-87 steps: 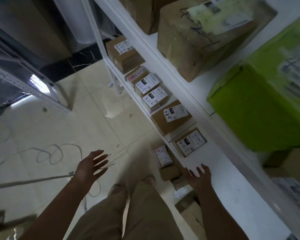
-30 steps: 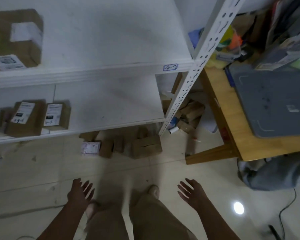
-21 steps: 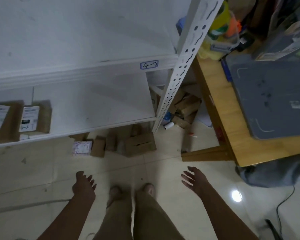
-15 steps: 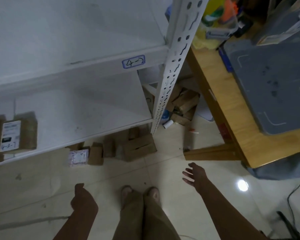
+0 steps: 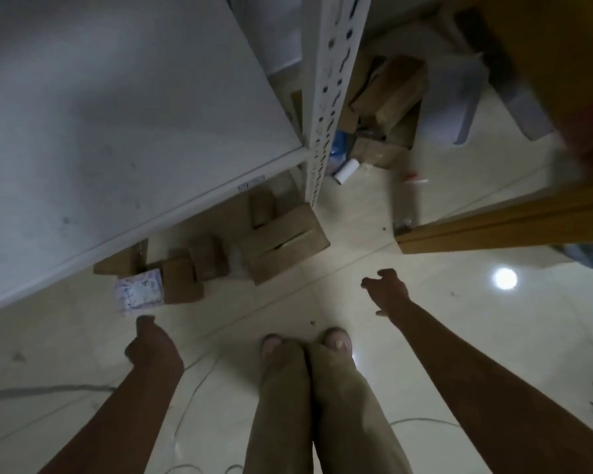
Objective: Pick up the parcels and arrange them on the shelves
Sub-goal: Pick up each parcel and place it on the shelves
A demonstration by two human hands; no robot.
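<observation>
- Since half a second ago the view has tipped lower and closer: the white shelf (image 5: 117, 124) now fills the upper left, its front edge runs just above the floor parcels, and both hands have come nearer the floor.
- Beneath that shelf's front edge the brown parcels (image 5: 281, 244) lie in a loose heap on the tiles, probably dumped there to await sorting; the shelf board above them is bare where it shows.
- Just outside the shelf's edge, at the heap's left end, lies the patterned parcel (image 5: 139, 291), label up.
- Right hand (image 5: 387, 290) reaches forward, arm straight, fingers apart and empty, near the heap's right end but touching nothing.
- Left hand (image 5: 151, 347) hangs just short of the patterned parcel, fingers curled together, holding nothing; likely the first to grasp.
</observation>
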